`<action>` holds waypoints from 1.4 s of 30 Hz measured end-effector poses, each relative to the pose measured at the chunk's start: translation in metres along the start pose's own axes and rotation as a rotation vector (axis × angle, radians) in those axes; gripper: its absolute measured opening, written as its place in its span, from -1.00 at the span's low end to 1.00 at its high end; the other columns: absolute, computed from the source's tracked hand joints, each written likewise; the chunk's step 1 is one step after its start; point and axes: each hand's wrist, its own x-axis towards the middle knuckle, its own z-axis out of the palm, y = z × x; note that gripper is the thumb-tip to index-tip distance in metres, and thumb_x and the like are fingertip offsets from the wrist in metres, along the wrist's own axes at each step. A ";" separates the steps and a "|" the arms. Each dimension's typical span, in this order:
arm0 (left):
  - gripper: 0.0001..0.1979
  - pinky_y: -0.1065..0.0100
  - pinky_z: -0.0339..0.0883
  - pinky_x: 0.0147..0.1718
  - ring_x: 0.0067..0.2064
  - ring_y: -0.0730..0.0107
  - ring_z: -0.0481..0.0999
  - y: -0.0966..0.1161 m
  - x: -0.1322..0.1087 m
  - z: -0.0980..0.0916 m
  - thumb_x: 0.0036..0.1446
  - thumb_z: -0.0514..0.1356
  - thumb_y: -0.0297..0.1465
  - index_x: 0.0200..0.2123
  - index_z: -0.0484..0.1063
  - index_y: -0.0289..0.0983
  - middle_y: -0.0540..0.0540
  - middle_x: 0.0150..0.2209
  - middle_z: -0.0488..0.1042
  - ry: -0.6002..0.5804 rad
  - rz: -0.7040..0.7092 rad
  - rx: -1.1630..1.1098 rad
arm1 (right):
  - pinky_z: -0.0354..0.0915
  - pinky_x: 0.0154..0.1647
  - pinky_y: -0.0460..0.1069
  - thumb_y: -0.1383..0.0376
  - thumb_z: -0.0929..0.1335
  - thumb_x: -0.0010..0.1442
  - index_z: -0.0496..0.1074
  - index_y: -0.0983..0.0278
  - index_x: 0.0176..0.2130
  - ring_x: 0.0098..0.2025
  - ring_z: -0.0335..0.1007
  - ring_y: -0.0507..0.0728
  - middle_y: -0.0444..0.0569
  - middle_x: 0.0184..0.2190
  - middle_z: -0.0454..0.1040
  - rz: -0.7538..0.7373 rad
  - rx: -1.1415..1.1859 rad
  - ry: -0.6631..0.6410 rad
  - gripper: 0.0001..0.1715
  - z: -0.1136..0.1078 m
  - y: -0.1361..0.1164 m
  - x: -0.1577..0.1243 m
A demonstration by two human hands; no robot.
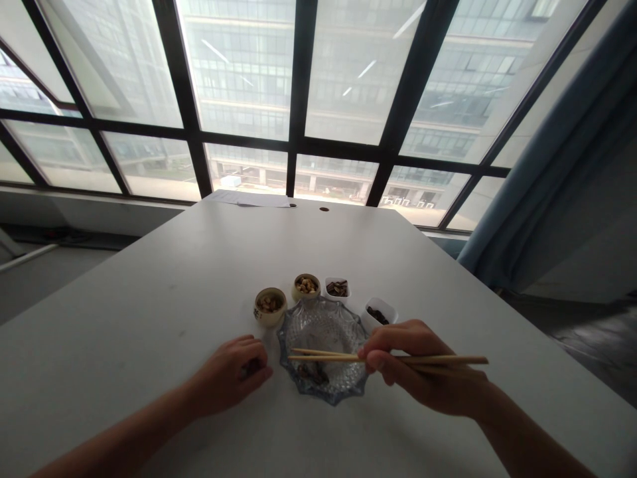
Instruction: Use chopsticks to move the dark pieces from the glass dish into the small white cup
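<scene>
Here we pinch the chopsticks (378, 359) in our right hand (423, 372); they lie level, tips pointing left over the glass dish (323, 325). Our left hand (233, 372) curls beside the dish on something dark. Squeezed unevenly, the tips could cross and flick the dark bits (313, 372) out.

In front of you a plain white desk (149, 299) carries a scalloped clear glass plate (323, 325). Behind the plate sit two round beige bowls (270, 307) and two small white square dishes (338, 288); your left hand (233, 372) rests beside it.
</scene>
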 end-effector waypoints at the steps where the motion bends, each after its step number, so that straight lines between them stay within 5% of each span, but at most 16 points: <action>1: -0.80 0.41 0.25 -0.36 -0.37 0.37 0.42 0.000 0.000 0.000 0.23 0.13 -0.34 -0.45 0.31 -0.23 -0.05 -0.45 0.43 0.001 0.000 -0.001 | 0.24 -0.55 -0.16 0.20 0.31 0.46 0.52 0.34 -0.38 -0.62 0.37 -0.04 -0.10 -0.61 0.46 0.008 -0.001 0.011 -0.58 -0.001 0.000 0.000; 11: -0.79 0.41 0.25 -0.36 -0.37 0.36 0.42 -0.001 0.000 -0.001 0.24 0.12 -0.33 -0.46 0.32 -0.24 -0.05 -0.44 0.43 0.004 0.010 -0.008 | 0.21 -0.54 -0.12 0.11 0.30 0.47 0.53 0.34 -0.46 -0.63 0.32 -0.03 -0.08 -0.65 0.44 0.095 -0.072 -0.102 -0.45 0.000 0.000 -0.002; 21: -0.80 0.41 0.26 -0.38 -0.38 0.38 0.41 0.002 0.000 -0.001 0.23 0.14 -0.33 -0.46 0.32 -0.24 -0.04 -0.45 0.43 0.003 0.014 0.002 | 0.19 -0.62 -0.12 0.08 0.27 0.48 0.49 0.33 -0.47 -0.66 0.33 -0.01 -0.10 -0.66 0.41 0.136 -0.087 0.019 -0.42 -0.008 0.000 -0.002; 42: -0.81 0.41 0.26 -0.35 -0.36 0.35 0.43 0.000 -0.001 -0.001 0.24 0.15 -0.34 -0.44 0.33 -0.23 -0.05 -0.43 0.44 -0.005 0.008 0.009 | 0.26 -0.60 -0.10 0.07 0.23 0.51 0.45 0.31 -0.53 -0.66 0.36 0.01 -0.07 -0.68 0.42 0.183 -0.079 -0.060 -0.35 -0.021 -0.005 -0.008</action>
